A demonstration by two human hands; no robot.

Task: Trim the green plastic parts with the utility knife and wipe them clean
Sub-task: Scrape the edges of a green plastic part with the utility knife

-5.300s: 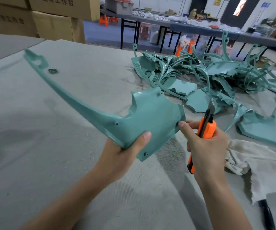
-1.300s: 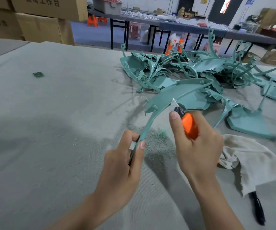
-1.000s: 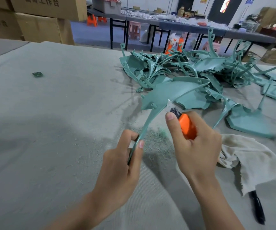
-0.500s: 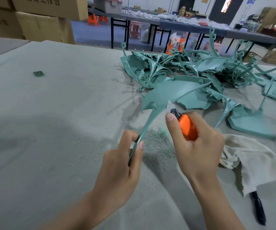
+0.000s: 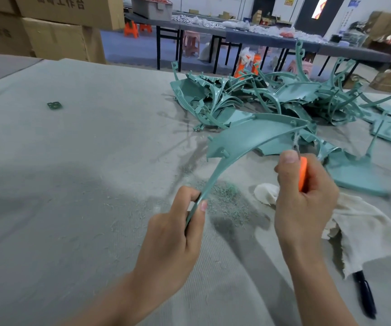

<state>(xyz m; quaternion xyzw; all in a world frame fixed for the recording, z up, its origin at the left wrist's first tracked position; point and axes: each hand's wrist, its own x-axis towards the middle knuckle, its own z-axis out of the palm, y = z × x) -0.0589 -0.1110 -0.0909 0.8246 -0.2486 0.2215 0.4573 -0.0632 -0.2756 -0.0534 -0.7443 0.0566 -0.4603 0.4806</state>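
The bench [image 5: 72, 161] is covered in grey fabric. Brown cardboard boxes [image 5: 60, 31] are stacked at the far left. Beyond the bench, long dark tables [image 5: 236, 35] are set in a row, with a grey crate [image 5: 150, 8] placed on the left one. Orange stools [image 5: 130, 29] and a pink stool [image 5: 191, 42] are seen beneath them. A black pen [image 5: 365, 297] is laid at the near right.

A single wide-angle camera, worn on the worker's head, looks forward and down across the grey work table [image 5: 72, 161]. The left hand [image 5: 173, 238] and right hand [image 5: 302, 203] sit close beneath it, the pile of green plastic parts [image 5: 295, 95] lies beyond, and long tables [image 5: 260, 40] stand farther back.
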